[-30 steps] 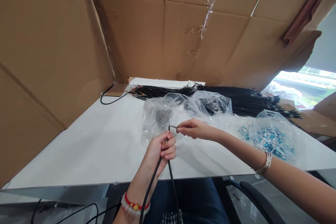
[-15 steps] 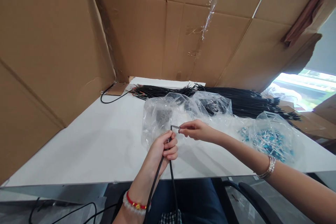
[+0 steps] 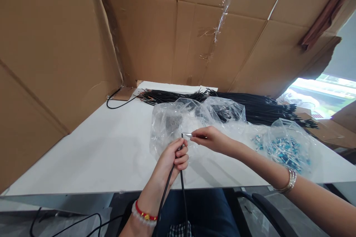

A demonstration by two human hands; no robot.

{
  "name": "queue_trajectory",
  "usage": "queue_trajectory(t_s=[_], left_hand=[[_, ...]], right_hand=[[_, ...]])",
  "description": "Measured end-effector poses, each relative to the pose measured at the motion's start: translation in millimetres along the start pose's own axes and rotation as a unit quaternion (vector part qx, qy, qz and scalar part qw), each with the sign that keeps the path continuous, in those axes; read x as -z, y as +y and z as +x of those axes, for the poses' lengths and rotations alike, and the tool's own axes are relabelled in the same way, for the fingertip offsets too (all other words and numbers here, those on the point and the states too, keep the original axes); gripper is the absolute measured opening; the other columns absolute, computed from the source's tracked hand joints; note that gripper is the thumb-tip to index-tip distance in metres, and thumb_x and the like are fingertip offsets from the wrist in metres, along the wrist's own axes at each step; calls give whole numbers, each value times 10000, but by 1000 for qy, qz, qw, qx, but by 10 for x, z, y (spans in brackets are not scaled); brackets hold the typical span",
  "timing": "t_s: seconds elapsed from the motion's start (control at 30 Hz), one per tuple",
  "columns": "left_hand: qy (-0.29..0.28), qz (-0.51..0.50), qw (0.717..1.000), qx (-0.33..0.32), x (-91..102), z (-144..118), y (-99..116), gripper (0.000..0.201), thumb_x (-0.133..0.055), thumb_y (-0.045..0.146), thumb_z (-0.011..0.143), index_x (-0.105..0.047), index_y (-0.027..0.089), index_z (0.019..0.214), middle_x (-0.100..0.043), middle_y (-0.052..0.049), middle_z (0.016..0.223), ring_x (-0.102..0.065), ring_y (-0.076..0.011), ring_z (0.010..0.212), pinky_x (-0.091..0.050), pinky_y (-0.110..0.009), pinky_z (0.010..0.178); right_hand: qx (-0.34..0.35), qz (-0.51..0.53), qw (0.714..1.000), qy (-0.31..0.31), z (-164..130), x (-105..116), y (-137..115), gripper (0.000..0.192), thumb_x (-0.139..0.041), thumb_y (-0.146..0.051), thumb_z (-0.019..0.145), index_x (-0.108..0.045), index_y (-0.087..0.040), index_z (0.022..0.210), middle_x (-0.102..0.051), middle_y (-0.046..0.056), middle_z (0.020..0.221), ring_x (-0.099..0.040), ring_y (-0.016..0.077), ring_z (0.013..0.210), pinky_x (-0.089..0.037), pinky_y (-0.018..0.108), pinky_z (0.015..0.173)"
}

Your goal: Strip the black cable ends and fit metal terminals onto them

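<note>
My left hand [image 3: 175,155] is closed round a black cable [image 3: 182,185], whose tip stands up just above the thumb. A second black strand runs down along the left wrist into my lap. My right hand [image 3: 207,136] pinches a pair of metal tweezers [image 3: 187,134] from the right, and their points meet the cable tip. What the points grip there is too small to make out. Behind the hands lies a clear plastic bag [image 3: 158,126] with a grey mass of small parts [image 3: 174,123] inside.
Bundles of black cables [image 3: 250,105] lie along the back of the white table [image 3: 97,155]. A clear bag of blue and silver pieces [image 3: 289,152] sits at the right. Cardboard walls [image 3: 144,33] rise at the left and back. One loose cable [image 3: 114,107] curls near the left corner.
My right hand and the tweezers have shifted very slightly to the right. The left hand keeps its grip on the cable, almost unmoved.
</note>
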State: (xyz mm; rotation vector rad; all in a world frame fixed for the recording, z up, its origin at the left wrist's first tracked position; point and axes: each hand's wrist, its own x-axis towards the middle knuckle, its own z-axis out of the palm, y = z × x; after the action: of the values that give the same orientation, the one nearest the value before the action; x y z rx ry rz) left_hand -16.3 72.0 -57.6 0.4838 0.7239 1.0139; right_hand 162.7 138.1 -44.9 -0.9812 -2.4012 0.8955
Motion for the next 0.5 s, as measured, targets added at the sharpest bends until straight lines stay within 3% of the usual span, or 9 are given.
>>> queue_trajectory(t_s=[0.23, 0.37, 0.5], left_hand=[[16, 65, 997, -36, -1, 7, -28, 153, -531, 299, 857, -565, 154, 819, -265, 116, 516, -139, -22, 375, -202, -123, 321], [44, 141, 985, -87, 3, -4, -20, 237, -582, 351, 825, -640, 135, 900, -382, 94, 542, -233, -25, 358, -325, -156, 328], [89, 236, 957, -141, 6, -34, -2, 253, -586, 360, 815, -675, 127, 855, -497, 61, 536, -330, -48, 333, -444, -220, 359]], right_hand=[[23, -53, 998, 8, -35, 16, -73, 304, -488, -279, 928, -413, -193, 646, -368, -55, 599, -325, 97, 543, -259, 256, 536], [16, -52, 998, 15, -30, 82, -95, 324, -467, -327, 955, -422, -196, 662, -336, -64, 597, -320, 93, 527, -251, 243, 503], [25, -62, 998, 21, -42, 149, -141, 318, -518, -331, 938, -443, -193, 662, -340, -58, 614, -301, 106, 576, -260, 249, 525]])
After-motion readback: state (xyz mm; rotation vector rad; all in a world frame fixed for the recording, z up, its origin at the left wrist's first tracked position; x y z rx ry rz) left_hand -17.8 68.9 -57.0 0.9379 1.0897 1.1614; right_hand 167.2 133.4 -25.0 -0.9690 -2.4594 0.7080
